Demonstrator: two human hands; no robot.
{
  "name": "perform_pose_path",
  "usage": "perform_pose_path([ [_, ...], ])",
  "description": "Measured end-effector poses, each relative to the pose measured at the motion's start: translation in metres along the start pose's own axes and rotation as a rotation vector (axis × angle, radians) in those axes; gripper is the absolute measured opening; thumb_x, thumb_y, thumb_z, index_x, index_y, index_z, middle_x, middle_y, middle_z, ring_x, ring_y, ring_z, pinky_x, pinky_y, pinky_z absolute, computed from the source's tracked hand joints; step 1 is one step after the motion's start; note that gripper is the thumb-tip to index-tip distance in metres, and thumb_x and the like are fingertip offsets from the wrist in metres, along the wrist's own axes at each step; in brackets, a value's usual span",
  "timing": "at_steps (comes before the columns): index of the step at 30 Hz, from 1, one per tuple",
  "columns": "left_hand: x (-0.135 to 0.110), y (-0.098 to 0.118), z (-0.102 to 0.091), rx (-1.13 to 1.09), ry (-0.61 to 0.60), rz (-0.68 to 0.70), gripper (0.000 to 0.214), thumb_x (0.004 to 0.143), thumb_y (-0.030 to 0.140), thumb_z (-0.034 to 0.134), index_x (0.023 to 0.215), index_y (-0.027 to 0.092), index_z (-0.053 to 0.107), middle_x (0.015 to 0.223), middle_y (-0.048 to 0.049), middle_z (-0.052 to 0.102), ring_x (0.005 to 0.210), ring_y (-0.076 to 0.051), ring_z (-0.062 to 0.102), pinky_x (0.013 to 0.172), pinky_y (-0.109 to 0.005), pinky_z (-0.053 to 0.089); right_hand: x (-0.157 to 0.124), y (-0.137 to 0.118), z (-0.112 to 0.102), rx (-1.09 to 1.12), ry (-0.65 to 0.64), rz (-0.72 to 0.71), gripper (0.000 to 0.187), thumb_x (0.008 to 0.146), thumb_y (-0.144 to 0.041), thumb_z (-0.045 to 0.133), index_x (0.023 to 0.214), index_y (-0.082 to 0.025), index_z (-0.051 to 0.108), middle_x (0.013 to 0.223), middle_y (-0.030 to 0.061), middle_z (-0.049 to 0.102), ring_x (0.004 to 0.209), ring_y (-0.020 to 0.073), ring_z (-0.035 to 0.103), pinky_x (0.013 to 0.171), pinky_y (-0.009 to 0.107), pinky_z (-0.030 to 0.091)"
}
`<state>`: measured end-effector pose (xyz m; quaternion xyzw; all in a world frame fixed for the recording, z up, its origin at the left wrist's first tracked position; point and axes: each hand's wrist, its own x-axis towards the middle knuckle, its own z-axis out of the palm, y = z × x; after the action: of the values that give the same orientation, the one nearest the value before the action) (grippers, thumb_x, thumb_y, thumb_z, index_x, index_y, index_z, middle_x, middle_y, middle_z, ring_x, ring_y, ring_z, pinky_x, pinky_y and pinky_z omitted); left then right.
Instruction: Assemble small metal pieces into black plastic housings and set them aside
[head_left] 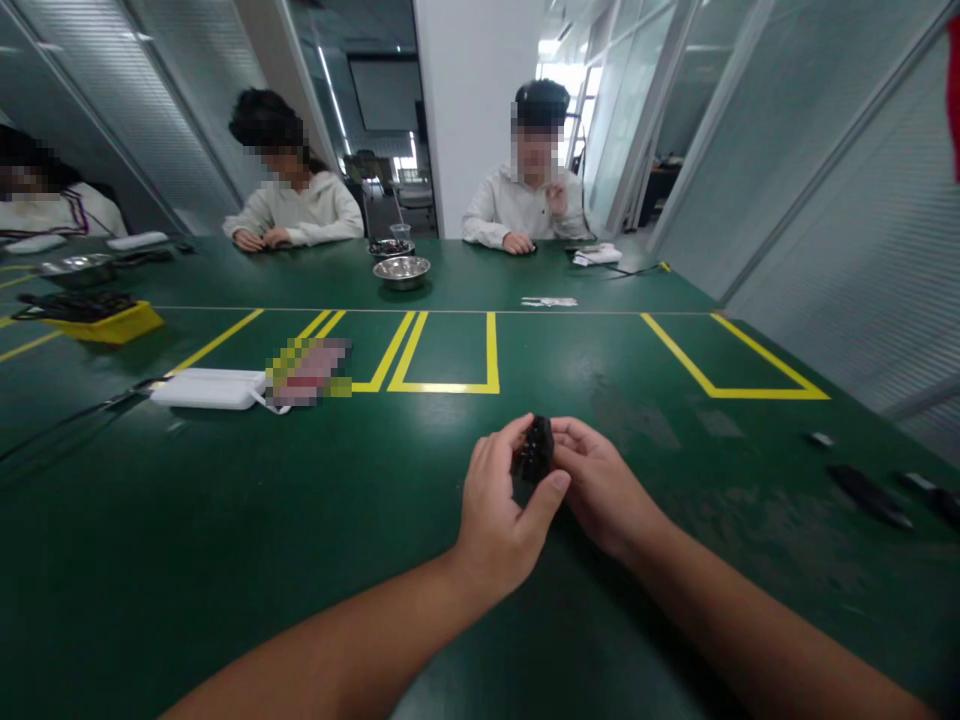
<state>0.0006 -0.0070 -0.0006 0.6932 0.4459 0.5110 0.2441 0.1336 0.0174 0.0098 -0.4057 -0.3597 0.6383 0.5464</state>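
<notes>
My one small black part (535, 450) is pinched between both hands just over the green worktop (225, 520), near its middle. Its long axis is roughly upright, top leaning slightly toward 1 o'clock, and I can read no writing on it. My left hand (499, 510) and right hand (600, 490) both clamp it with fingertips. Two steel bowls (402, 271) stand at 11 o'clock, three dark pieces (870, 495) lie at 3 o'clock
</notes>
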Motion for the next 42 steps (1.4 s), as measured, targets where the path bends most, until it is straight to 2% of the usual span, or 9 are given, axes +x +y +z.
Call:
perform_pose_path([
  [4,0.001,0.003,-0.003,0.041,-0.012,0.021,0.048,0.09,0.044,0.062,0.132,0.022,0.052,0.119,-0.0089,0.064,0.11,-0.025,0.058,0.097,-0.042,0.047,-0.003,0.015,0.006,0.103,-0.035,-0.005,0.023,0.073,-0.03,0.081,0.089,-0.019,0.069,0.085,0.0011,0.071,0.08,0.0159,0.064,0.081,0.031,0.048],
  [9,0.001,0.005,-0.004,0.065,-0.077,0.041,0.044,0.093,0.043,0.056,0.132,0.024,0.053,0.12,-0.0091,0.064,0.111,-0.026,0.055,0.095,-0.043,0.047,-0.013,0.011,0.003,0.228,-0.094,0.062,0.016,0.082,-0.034,0.072,0.089,-0.02,0.072,0.089,0.0031,0.072,0.089,0.0199,0.065,0.085,0.034,0.05],
  [14,0.001,0.005,-0.005,0.094,-0.088,0.074,0.042,0.093,0.042,0.054,0.131,0.023,0.054,0.119,-0.0095,0.065,0.115,-0.028,0.052,0.097,-0.045,0.045,-0.018,0.006,-0.001,0.294,-0.181,0.091,0.024,0.086,-0.045,0.066,0.087,-0.022,0.074,0.092,0.0048,0.073,0.097,0.0229,0.065,0.092,0.038,0.049],
  [19,0.003,0.001,-0.002,0.125,-0.04,0.065,0.036,0.094,0.039,0.055,0.126,0.023,0.057,0.123,-0.0089,0.062,0.116,-0.027,0.051,0.101,-0.045,0.041,-0.02,0.009,-0.005,0.283,-0.338,0.116,0.026,0.09,-0.039,0.065,0.106,-0.021,0.072,0.1,0.0075,0.072,0.098,0.0222,0.066,0.092,0.037,0.05],
  [21,0.004,0.0,-0.001,0.135,-0.049,0.036,0.035,0.094,0.039,0.054,0.124,0.022,0.058,0.124,-0.009,0.06,0.117,-0.027,0.051,0.101,-0.044,0.041,-0.019,0.011,-0.007,0.297,-0.364,0.131,0.026,0.092,-0.036,0.062,0.112,-0.021,0.07,0.104,0.0078,0.071,0.098,0.0206,0.066,0.091,0.036,0.05],
  [27,0.006,-0.002,0.002,0.114,-0.145,-0.022,0.04,0.091,0.045,0.059,0.125,0.022,0.058,0.122,-0.0089,0.059,0.115,-0.027,0.05,0.099,-0.044,0.043,-0.017,0.011,-0.013,0.309,-0.327,0.181,0.025,0.09,-0.033,0.066,0.11,-0.019,0.069,0.099,0.007,0.072,0.093,0.0192,0.067,0.088,0.034,0.052],
  [34,0.007,-0.001,0.003,0.1,-0.206,-0.056,0.042,0.087,0.043,0.065,0.123,0.024,0.059,0.12,-0.0085,0.06,0.112,-0.028,0.052,0.096,-0.044,0.045,-0.017,0.008,-0.011,0.305,-0.302,0.219,0.022,0.084,-0.031,0.072,0.102,-0.018,0.07,0.089,0.0057,0.072,0.085,0.0185,0.068,0.085,0.034,0.054],
  [38,0.006,-0.001,0.002,0.048,-0.185,-0.049,0.04,0.092,0.045,0.057,0.125,0.022,0.058,0.119,-0.0095,0.06,0.112,-0.027,0.053,0.096,-0.043,0.045,-0.017,0.008,-0.01,0.32,-0.298,0.194,0.018,0.086,-0.029,0.07,0.1,-0.018,0.072,0.092,0.0058,0.072,0.088,0.019,0.068,0.088,0.034,0.052],
  [42,0.005,-0.001,0.002,-0.014,-0.122,-0.086,0.03,0.097,0.036,0.05,0.121,0.021,0.059,0.117,-0.0088,0.061,0.109,-0.024,0.057,0.095,-0.041,0.047,-0.016,0.011,-0.011,0.349,-0.289,0.166,0.016,0.088,-0.027,0.067,0.101,-0.02,0.073,0.1,0.0063,0.073,0.095,0.0197,0.067,0.09,0.036,0.051],
])
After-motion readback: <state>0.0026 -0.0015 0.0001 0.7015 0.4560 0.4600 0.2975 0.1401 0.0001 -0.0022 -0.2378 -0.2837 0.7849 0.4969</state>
